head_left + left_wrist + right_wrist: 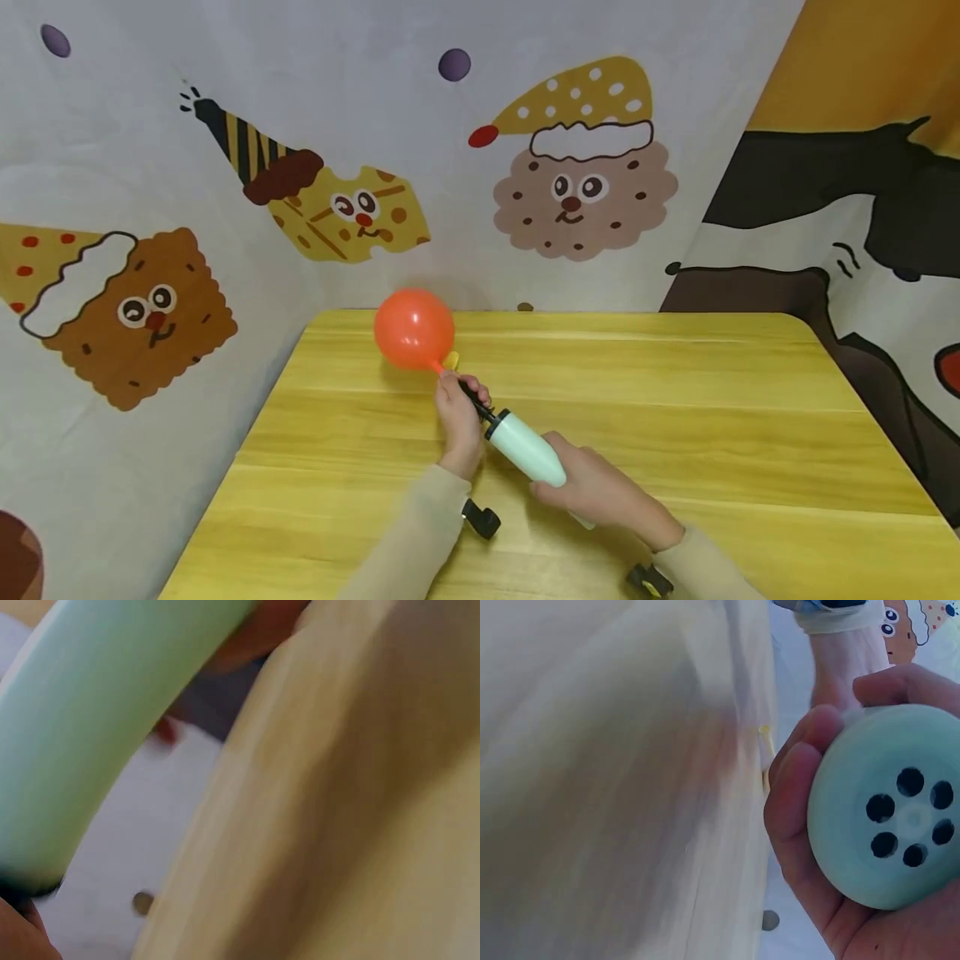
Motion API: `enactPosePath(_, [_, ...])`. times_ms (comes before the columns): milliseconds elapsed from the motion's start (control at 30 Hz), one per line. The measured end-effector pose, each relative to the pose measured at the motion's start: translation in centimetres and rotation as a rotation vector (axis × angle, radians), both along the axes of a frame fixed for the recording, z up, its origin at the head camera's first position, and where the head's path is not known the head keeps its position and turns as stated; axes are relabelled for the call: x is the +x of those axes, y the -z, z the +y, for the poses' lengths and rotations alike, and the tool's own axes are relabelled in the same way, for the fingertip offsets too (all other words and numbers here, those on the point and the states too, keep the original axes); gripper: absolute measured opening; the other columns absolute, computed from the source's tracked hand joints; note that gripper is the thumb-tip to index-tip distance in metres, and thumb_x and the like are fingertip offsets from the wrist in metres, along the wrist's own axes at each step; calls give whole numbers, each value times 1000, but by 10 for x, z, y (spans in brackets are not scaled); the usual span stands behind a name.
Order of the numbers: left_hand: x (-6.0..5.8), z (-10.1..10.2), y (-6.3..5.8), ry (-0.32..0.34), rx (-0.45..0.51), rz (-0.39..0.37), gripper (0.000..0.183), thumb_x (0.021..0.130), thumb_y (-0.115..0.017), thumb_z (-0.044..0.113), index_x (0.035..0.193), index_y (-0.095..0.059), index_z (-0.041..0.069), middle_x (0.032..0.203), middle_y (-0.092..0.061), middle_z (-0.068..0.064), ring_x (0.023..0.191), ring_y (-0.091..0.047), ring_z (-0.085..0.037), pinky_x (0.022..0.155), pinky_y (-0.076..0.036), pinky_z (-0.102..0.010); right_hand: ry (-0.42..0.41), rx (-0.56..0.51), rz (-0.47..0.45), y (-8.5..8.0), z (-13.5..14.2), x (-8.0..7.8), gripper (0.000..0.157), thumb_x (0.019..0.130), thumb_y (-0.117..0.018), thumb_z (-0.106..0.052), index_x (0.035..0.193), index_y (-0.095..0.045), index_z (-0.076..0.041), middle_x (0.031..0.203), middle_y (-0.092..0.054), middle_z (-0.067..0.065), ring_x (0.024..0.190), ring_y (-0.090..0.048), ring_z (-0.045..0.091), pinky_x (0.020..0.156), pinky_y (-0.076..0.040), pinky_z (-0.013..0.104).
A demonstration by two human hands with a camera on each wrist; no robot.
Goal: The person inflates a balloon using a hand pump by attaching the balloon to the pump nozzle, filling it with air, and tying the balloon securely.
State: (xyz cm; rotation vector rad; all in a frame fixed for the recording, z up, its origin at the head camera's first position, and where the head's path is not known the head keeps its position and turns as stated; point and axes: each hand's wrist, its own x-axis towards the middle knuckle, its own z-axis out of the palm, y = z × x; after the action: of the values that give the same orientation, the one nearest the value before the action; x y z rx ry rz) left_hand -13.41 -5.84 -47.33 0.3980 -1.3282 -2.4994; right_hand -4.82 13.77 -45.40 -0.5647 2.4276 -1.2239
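Note:
A round orange balloon (pixel 415 329), blown up, hangs off the black front end of a mint-green hand balloon pump (pixel 525 446). My left hand (pixel 459 421) grips the balloon's neck together with the pump's nozzle, which is partly hidden by the fingers. Behind it, my right hand (pixel 592 483) wraps round the pump's green rear part. The right wrist view shows the pump's round end face (pixel 915 814) with several dark holes, the fingers curled about its side. In the left wrist view, the pump's green barrel (pixel 112 727) fills the upper left.
A small yellow item (pixel 452 360) lies on the wooden table (pixel 712 417) just beyond my left hand. Cloth with printed cartoon snacks (pixel 585 200) stands behind the table and along its left side. Black straps with small devices (pixel 482 518) sit at my wrists.

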Motion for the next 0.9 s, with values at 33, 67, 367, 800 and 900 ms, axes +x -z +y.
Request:
enactPosePath(33, [2, 2, 2, 6, -11, -7, 37, 116, -26, 25, 90, -47, 8, 67, -51, 0, 52, -50, -11, 52, -46, -22, 1, -1, -5, 0, -3, -2, 55, 93, -74, -31, 135, -51, -3, 86, -64, 3, 60, -61, 12, 48, -53, 31])
enactPosePath(67, [2, 3, 4, 5, -18, -12, 38, 116, -27, 25, 89, -48, 8, 67, -52, 0, 52, -50, -11, 52, -47, -22, 1, -1, -11, 1, -6, -4, 54, 93, -74, -31, 134, -51, -3, 84, -63, 3, 60, -61, 13, 48, -53, 31])
enactPosePath(367, [-17, -22, -5, -42, 9, 21, 39, 115, -27, 22, 85, -48, 9, 66, -52, 0, 50, -50, -11, 48, -46, -22, -1, -35, -53, -7, 1, 5, 60, 95, -74, -33, 142, -49, -6, 89, -65, 6, 60, -61, 13, 47, -53, 32])
enactPosePath(800, [-23, -57, -10, -151, 86, 38, 35, 115, -30, 24, 86, -44, 10, 66, -50, 1, 49, -48, -10, 46, -42, -20, -64, -3, -5, -14, -7, 12, 62, 95, -73, -37, 143, -49, -6, 93, -66, 3, 64, -60, 9, 51, -53, 29])
enactPosePath(900, [-13, -47, -8, -126, 81, 36, 37, 115, -29, 26, 86, -45, 10, 67, -50, 1, 50, -47, -9, 47, -43, -20, -60, 6, -2, -13, -19, 5, 60, 95, -73, -38, 139, -50, -3, 89, -64, 3, 63, -60, 10, 52, -53, 30])
